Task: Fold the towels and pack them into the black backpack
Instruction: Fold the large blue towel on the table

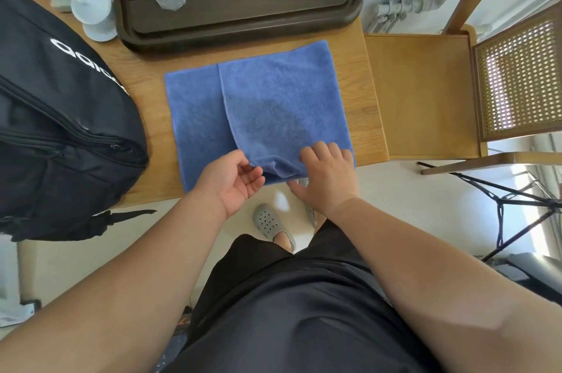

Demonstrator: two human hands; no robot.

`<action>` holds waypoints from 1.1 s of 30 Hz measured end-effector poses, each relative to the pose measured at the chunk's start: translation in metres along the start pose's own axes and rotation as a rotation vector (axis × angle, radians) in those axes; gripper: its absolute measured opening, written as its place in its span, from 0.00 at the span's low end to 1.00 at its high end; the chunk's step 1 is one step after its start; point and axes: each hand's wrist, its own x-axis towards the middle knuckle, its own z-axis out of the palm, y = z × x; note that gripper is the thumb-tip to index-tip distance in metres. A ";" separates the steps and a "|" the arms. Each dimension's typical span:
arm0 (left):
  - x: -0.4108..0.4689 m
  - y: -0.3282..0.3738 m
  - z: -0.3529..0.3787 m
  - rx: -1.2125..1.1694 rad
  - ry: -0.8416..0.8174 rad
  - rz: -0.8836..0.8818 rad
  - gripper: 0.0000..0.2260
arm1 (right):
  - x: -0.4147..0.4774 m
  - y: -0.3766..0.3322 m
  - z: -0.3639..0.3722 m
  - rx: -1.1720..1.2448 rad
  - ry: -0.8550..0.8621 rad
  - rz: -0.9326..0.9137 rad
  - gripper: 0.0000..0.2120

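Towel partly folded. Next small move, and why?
Probably draw the flap corner pinched by the left hand leftward to the left edge of the blue towel: the top layer stops short, leaving a strip uncovered, while the right hand holds the near edge.

A blue towel (258,111) lies on the wooden table (360,93), its right part folded over the left, its near edge hanging off the table's front; the left hand (234,181), palm up, pinches the flap's near corner; the right hand (325,178) holds the near edge, bent fingers on top, thumb beneath; a black backpack (60,129) sits to the left, a dark tray (243,29) just beyond the towel, a wooden chair (425,93) beside the table's right end.
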 end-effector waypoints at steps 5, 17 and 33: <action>0.011 -0.001 -0.014 0.255 0.119 0.089 0.09 | 0.004 -0.009 0.017 -0.072 0.004 -0.149 0.13; 0.028 -0.019 -0.050 1.115 0.233 0.519 0.08 | 0.008 0.011 -0.004 0.166 -0.328 -0.233 0.21; 0.017 -0.037 -0.068 1.722 0.422 0.732 0.30 | 0.118 -0.023 -0.025 -0.289 -0.595 -0.263 0.36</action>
